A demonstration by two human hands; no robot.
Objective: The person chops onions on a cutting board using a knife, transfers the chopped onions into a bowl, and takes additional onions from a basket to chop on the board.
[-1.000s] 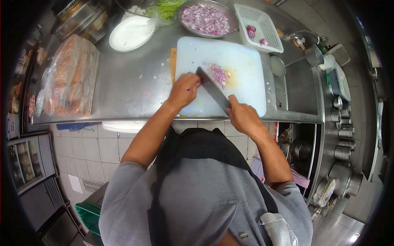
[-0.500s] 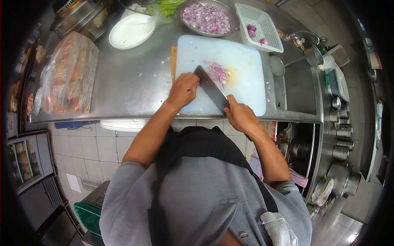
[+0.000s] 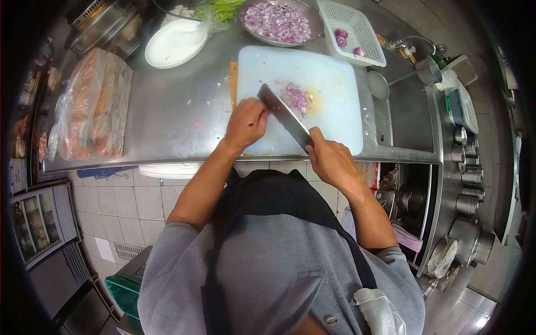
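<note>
My right hand (image 3: 332, 159) grips the handle of a cleaver (image 3: 285, 116), whose blade slants up and left across the white cutting board (image 3: 335, 70). Close against the left side of the blade, my left hand (image 3: 245, 124) has its fingers curled in. Whatever they may hold is hidden, and a small purple bit sticks to the hand. Chopped red onion (image 3: 296, 99) lies in a small pile just right of the blade, beside a yellowish stain on the board.
Behind the board stand a metal bowl (image 3: 317, 25) of chopped red onion and a white basket (image 3: 373, 56) with several onion pieces. A white plate (image 3: 173, 47) and a plastic-wrapped package (image 3: 92, 109) are to the left. A sink (image 3: 410, 120) is at right.
The cleaver's tip has shifted slightly left and more of the blade's face shows. Both hands keep nearly the same places; the whole view has moved a little.
</note>
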